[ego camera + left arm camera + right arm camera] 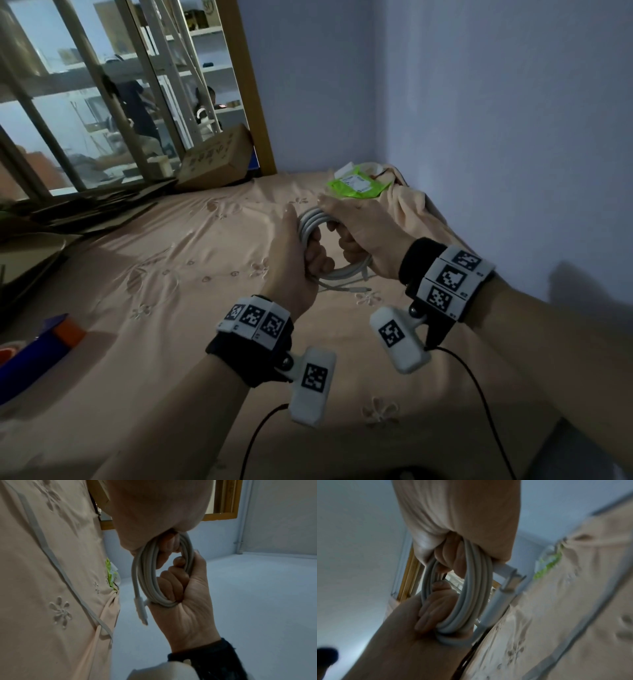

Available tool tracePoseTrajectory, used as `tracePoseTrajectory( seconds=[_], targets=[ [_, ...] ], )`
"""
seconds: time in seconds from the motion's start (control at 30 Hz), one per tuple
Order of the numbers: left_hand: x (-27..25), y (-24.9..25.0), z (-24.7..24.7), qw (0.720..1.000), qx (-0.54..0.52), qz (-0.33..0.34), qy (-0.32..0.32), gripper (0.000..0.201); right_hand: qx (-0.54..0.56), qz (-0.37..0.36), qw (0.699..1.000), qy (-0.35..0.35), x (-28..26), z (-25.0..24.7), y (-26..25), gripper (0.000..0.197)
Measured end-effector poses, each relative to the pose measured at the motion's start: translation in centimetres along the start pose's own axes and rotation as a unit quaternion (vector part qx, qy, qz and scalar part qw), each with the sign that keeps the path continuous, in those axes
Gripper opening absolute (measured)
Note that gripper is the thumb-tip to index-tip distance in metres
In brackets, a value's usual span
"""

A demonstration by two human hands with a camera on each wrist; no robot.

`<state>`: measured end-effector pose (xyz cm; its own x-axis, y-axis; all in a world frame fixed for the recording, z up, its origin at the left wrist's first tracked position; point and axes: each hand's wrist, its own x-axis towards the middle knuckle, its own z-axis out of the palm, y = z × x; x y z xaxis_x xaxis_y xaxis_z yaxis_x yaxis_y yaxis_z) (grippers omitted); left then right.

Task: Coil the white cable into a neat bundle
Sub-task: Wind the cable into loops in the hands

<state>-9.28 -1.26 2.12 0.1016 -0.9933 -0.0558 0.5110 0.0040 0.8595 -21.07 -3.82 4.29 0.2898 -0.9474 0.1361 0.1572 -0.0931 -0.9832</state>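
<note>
The white cable [310, 222] is wound into a coil of several loops, held up over the bed. My left hand [308, 253] grips the coil's left side with its fingers curled through the loops. My right hand [349, 240] grips the right side, thumb on top. In the left wrist view the coil [145, 574] hangs between both hands, and a white connector [141, 609] sticks out beside the right hand [185, 601]. In the right wrist view the coil [471, 595] and a connector end [510, 574] show above the left hand [426, 615]. A loose strand [342, 289] trails onto the sheet.
A peach bedsheet [171, 274] with embroidered flowers covers the bed. A green packet [356, 185] and a crumpled blanket [411, 209] lie by the wall corner. A cardboard box [215, 161] and flat cardboard sit at the far left edge. A blue and orange object [51, 342] lies near left.
</note>
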Motion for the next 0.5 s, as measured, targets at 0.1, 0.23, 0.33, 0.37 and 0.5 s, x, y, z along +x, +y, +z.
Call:
tracePoseTrajectory(
  seconds=[0.1,0.23,0.33,0.37,0.5],
  targets=[
    [-0.2,0.0,0.1,1.000,-0.001,-0.011,0.007,0.058,-0.039,-0.004,0.999,-0.027,-0.4,-0.1,-0.4,0.043],
    [-0.2,-0.1,0.6,0.997,-0.059,0.028,0.035,0.052,0.024,0.007,0.999,-0.030,-0.9,0.0,-0.3,0.045],
    [-0.3,-0.2,1.0,0.992,-0.108,0.037,0.053,0.057,0.067,0.022,0.997,-0.030,-1.1,-0.1,0.0,0.045],
    [-0.3,-0.2,1.1,0.992,-0.112,0.036,0.054,0.058,0.072,0.025,0.997,-0.032,-1.2,-0.2,0.0,0.045],
    [-0.4,-0.4,0.8,0.991,-0.106,0.034,0.068,0.058,0.075,0.041,0.995,-0.048,-1.1,-0.3,0.2,0.043]
  ],
)
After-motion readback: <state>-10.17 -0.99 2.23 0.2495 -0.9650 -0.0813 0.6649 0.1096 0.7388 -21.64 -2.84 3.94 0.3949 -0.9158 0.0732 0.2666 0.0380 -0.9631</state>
